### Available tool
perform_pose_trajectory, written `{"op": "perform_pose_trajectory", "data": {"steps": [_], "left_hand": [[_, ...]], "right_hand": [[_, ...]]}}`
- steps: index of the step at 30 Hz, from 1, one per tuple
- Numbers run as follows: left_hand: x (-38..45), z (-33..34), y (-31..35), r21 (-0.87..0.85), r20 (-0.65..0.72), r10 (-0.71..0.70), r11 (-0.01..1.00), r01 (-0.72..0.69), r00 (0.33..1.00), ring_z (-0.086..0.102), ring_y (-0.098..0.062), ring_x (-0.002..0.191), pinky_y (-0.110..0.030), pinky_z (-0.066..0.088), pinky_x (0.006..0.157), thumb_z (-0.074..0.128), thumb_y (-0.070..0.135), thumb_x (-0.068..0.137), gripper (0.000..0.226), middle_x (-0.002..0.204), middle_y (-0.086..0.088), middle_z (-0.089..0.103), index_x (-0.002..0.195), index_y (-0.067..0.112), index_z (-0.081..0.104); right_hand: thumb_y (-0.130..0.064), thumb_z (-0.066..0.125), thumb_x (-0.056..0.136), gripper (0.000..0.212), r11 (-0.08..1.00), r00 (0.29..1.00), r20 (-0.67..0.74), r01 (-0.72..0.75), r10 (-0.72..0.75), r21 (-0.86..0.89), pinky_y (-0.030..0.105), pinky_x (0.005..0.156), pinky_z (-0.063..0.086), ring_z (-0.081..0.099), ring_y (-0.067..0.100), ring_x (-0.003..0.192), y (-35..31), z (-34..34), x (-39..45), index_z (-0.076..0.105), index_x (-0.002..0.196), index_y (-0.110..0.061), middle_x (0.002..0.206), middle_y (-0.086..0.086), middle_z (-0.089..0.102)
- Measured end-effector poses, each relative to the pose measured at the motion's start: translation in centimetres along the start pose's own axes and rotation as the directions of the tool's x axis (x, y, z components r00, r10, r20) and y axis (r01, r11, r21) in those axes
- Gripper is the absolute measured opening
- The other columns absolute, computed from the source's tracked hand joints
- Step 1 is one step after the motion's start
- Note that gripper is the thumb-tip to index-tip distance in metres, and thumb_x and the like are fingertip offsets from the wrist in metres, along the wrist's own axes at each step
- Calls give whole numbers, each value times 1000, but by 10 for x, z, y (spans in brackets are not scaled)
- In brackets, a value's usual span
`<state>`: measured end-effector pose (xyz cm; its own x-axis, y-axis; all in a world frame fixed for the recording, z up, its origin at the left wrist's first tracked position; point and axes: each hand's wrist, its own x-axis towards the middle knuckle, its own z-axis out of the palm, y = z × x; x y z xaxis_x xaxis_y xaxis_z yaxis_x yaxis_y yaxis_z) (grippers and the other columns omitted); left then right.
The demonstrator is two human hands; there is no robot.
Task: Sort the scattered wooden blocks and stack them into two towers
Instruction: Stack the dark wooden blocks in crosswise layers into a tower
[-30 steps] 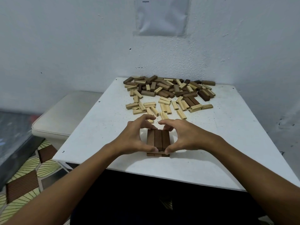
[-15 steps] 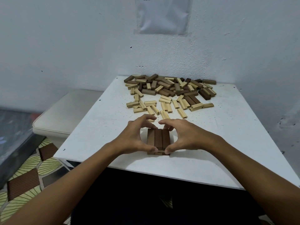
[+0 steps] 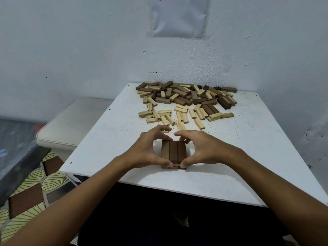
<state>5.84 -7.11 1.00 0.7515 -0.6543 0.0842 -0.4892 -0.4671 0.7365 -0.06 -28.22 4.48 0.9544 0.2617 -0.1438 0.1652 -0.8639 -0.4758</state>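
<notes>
A low stack of dark brown blocks (image 3: 173, 150) stands near the front of the white table (image 3: 110, 139); its top layer has three blocks side by side, lying across a layer below. My left hand (image 3: 148, 150) curls round the stack's left side, thumb at its near edge and fingers at its far edge. My right hand (image 3: 200, 150) mirrors it on the right side. A scattered pile of dark blocks (image 3: 182, 96) and light blocks (image 3: 177, 115) lies at the back of the table.
A wall stands right behind the table, with a paper sheet (image 3: 179, 15) stuck on it. A cream cushioned seat (image 3: 71, 121) sits lower to the left. Patterned floor (image 3: 32, 189) shows at the lower left.
My hands stay cupped round the dark stack; the stack and the pile have not visibly moved. The view has tilted slightly.
</notes>
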Motion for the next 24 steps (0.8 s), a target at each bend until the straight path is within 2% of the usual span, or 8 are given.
{"op": "perform_pose_trajectory", "data": {"steps": [7, 11, 14, 17, 19, 21, 24], "left_hand": [[-1, -1, 0, -12, -1, 14, 1000, -14, 1000, 51, -4, 124, -29, 37, 102, 92, 42, 54, 97, 127, 6, 63, 135, 34, 41], [-4, -2, 1, -36, -4, 16, 999, -16, 1000, 48, 3, 125, -34, 39, 105, 88, 55, 49, 100, 129, 13, 60, 136, 41, 41], [-2, -5, 0, -66, -33, 37, 997, -39, 999, 51, 5, 122, -22, 39, 97, 78, 62, 58, 85, 127, 15, 61, 133, 38, 46], [6, -10, -1, -63, -63, 34, 997, -38, 997, 52, 9, 117, -6, 36, 87, 63, 65, 71, 65, 124, 17, 62, 128, 37, 51], [16, -14, -2, -45, -76, 25, 999, -28, 997, 51, 12, 113, -3, 37, 84, 57, 67, 73, 59, 121, 19, 61, 124, 36, 54], [29, -16, -5, -11, -77, 22, 1000, -23, 997, 51, 13, 112, -6, 36, 84, 53, 69, 75, 57, 121, 19, 61, 121, 36, 58], [57, -19, -7, 41, -76, 48, 998, -45, 996, 52, 6, 111, -18, 41, 90, 53, 68, 76, 55, 120, 15, 61, 118, 33, 60]], "right_hand": [[-43, 83, 70, 99, 1000, 1000, 12, -3, 3, -2, 32, 97, 42, 43, 15, 127, 1, 0, 1, 26, 150, -31, 146, -4, 43], [-43, 83, 70, 101, 999, 999, 31, 8, -9, 31, 28, 93, 39, 42, 13, 126, 4, -3, 0, 24, 151, -32, 143, -7, 44], [-46, 80, 73, 94, 995, 1000, 4, 4, -4, 104, 32, 95, 44, 45, 11, 121, 7, -6, 2, 27, 150, -32, 140, -8, 47], [-47, 76, 76, 87, 990, 999, -49, 1, 6, 144, 28, 91, 44, 48, 10, 118, 13, -12, 7, 32, 149, -31, 137, -8, 49], [-47, 75, 77, 82, 989, 996, -86, -1, 14, 150, 27, 89, 44, 49, 10, 117, 21, -17, 13, 36, 147, -30, 134, -8, 51], [-47, 75, 78, 77, 985, 993, -115, -17, 38, 171, 29, 89, 47, 51, 12, 115, 31, -22, 19, 41, 145, -30, 131, -8, 54], [-43, 74, 81, 66, 973, 978, -189, -49, 93, 226, 32, 88, 49, 54, 13, 111, 53, -31, 31, 49, 140, -27, 129, -7, 56]]}}
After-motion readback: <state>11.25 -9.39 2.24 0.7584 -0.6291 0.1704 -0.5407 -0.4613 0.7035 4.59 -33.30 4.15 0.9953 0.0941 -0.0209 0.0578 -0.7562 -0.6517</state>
